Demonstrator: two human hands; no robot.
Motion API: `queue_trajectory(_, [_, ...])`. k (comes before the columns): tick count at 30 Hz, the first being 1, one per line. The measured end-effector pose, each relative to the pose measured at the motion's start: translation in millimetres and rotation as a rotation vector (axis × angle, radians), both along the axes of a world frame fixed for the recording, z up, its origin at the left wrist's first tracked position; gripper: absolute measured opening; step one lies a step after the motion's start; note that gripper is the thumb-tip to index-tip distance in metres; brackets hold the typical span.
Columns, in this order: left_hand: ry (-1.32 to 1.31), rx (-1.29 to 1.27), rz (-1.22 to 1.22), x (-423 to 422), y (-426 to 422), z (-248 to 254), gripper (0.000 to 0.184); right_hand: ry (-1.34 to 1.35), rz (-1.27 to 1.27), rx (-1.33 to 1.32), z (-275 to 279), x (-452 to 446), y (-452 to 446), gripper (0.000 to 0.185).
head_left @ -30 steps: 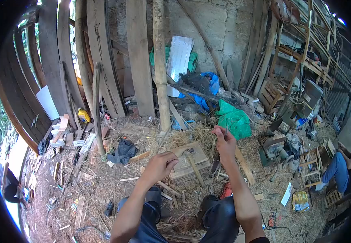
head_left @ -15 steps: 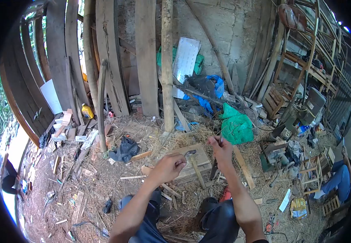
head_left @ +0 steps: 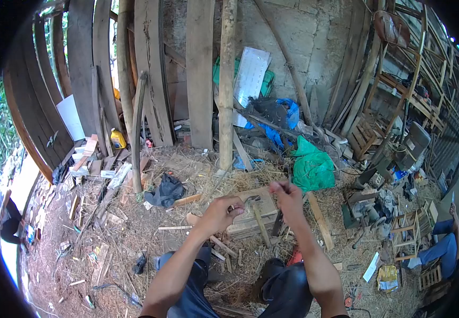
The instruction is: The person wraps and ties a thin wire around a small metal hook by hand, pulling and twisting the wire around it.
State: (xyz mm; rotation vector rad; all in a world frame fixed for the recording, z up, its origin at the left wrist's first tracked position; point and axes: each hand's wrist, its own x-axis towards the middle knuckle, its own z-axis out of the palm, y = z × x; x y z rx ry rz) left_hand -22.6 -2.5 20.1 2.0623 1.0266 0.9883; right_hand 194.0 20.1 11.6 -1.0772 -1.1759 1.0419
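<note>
My left hand (head_left: pixel 223 213) is closed in a pinch above the left side of a low wooden block (head_left: pixel 242 229). My right hand (head_left: pixel 289 200), also closed with its fingertips together, hovers over the block's right edge. Whatever either pinch holds is too small to make out. Between the hands a hammer (head_left: pixel 261 224) with a wooden handle rests on the block, its curved metal head towards the far side. A dark narrow piece (head_left: pixel 278 223) leans by the block's right side, partly hidden under my right hand.
Straw and wood scraps cover the ground. A green sack (head_left: pixel 313 165) lies beyond my right hand, a black bag (head_left: pixel 164 192) to the left. A wooden post (head_left: pixel 226 106) rises behind the block. People sit at far right (head_left: pixel 439 246) and far left (head_left: pixel 11 220).
The view has shifted slightly, so the scene sits further right. My right hand has turned a little and its fingers have drawn closer together. My left hand stays pinched near the hammer head.
</note>
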Motion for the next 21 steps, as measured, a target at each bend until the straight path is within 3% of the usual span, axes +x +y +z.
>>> queue_trajectory(2, [0.002, 0.024, -0.005, -1.9, 0.7, -1.0, 0.012, 0.169, -0.074, -0.031, 3.9, 9.6, 0.8, 0.014])
queue_trajectory(7, [-0.008, 0.106, 0.002, -4.8, 2.0, -2.8, 0.011, 0.218, -0.203, 0.032, 6.3, 31.8, 3.7, 0.017])
queue_trajectory(9, [-0.025, 0.003, 0.081, -5.6, 1.0, -0.6, 0.01, 0.29, -0.218, 0.027, 5.4, 37.6, 2.8, 0.017])
queue_trajectory(11, [-0.081, -0.003, 0.105, -4.2, 4.5, -2.0, 0.01, 0.089, -0.132, -0.118, -3.8, 39.6, 3.6, 0.02])
queue_trajectory(13, [-0.129, -0.011, 0.127, -2.2, 8.8, -3.4, 0.011, -0.051, -0.064, -0.075, -14.6, 27.5, 3.4, 0.021])
queue_trajectory(15, [-0.498, -0.268, 0.116, 0.8, 13.0, -2.6, 0.011, -0.191, 0.009, -0.03, -13.8, 10.5, -0.1, 0.023])
queue_trajectory(17, [-0.587, -0.279, 0.153, 2.1, 15.5, 0.9, 0.012, -0.377, 0.268, -0.088, 4.0, -9.8, -15.2, 0.023])
queue_trajectory(21, [-0.828, -0.31, 0.207, 2.0, 25.8, -6.2, 0.014, -0.278, 0.489, 0.064, -9.3, -32.9, -18.9, 0.02])
